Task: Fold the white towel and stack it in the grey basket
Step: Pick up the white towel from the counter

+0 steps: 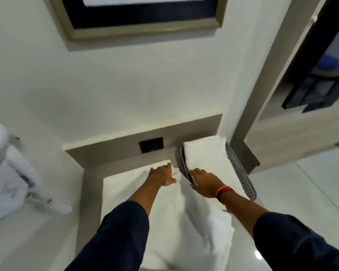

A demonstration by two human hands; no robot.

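A white towel is spread on a pale counter below a framed picture. It is pressed flat by the left hand; the grey basket rim is touched by the right hand, fingers extended, nothing grasped.

A pale wall fills the view from ten to one o'clock. A framed picture with a gold frame and dark mat hangs at twelve. Below it a grey ledge runs across the wall, with a black socket in its face. At three o'clock is a doorway with a dark rack beyond. Glossy light floor tiles spread at four. A white appliance stands at nine.
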